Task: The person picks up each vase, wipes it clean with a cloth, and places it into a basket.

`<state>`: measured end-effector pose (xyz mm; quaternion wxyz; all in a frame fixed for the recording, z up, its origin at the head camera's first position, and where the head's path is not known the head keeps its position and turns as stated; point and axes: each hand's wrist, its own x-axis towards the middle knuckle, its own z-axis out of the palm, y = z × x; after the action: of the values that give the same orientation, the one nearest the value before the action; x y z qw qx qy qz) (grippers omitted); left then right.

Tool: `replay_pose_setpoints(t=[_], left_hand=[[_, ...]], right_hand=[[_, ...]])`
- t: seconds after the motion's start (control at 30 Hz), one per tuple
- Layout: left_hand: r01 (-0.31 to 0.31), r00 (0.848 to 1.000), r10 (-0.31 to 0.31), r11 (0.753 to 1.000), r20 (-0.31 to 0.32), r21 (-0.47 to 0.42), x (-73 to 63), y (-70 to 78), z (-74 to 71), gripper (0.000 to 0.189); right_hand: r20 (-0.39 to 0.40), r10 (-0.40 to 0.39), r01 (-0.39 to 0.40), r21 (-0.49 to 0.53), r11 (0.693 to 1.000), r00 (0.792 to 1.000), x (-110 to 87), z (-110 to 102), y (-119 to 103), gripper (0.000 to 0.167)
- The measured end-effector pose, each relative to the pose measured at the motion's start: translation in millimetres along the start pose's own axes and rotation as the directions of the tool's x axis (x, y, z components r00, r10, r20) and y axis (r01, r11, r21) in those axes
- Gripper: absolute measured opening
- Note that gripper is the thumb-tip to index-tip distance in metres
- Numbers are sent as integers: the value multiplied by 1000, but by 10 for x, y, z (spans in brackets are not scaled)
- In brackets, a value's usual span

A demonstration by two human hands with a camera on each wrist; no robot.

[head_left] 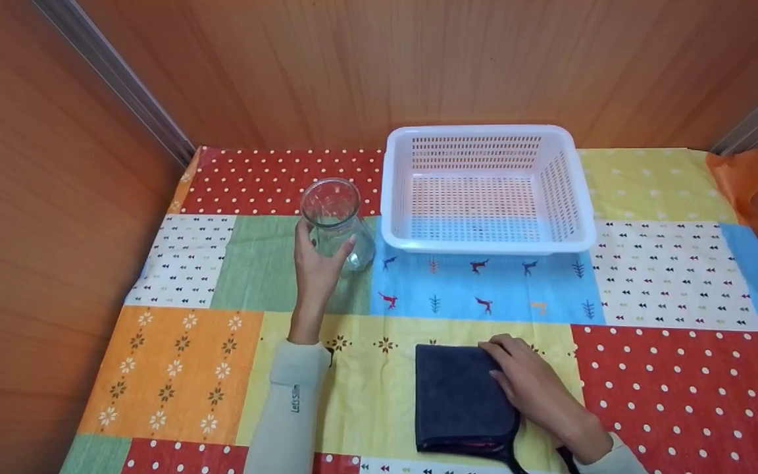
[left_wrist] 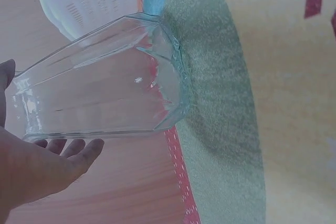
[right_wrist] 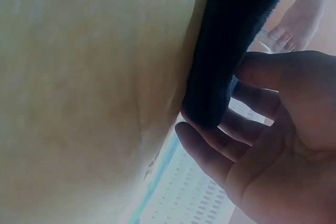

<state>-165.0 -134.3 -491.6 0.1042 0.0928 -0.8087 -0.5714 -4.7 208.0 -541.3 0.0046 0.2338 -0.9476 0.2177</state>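
Observation:
A clear glass vase (head_left: 358, 253) with a faceted base stands toward the left of the patterned cloth, leaning slightly in the left wrist view. My left hand (head_left: 320, 263) holds it around the neck just below the rim, thumb on one side and fingers on the other. Nearer to me lies a dark navy, soft-looking folded case (head_left: 461, 395) with a black strap at its lower right. My right hand (head_left: 533, 382) grips its right edge by the far corner; in the right wrist view the thumb and fingers (right_wrist: 205, 153) bracket that thick edge.
A white perforated plastic basket (head_left: 487, 247) sits at the back, right of the vase. Patchwork cloth (head_left: 181, 375) covers the table. Wood-grain panels (head_left: 353, 72) rise behind and at both sides.

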Motion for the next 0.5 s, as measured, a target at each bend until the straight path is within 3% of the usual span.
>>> replay_pose_setpoints(t=[0.5], left_hand=[[-38,998,35,997,-51,-66,123,17,48,89]], right_hand=[[-16,25,-25,26,999,1000,16,30,-27,38]])
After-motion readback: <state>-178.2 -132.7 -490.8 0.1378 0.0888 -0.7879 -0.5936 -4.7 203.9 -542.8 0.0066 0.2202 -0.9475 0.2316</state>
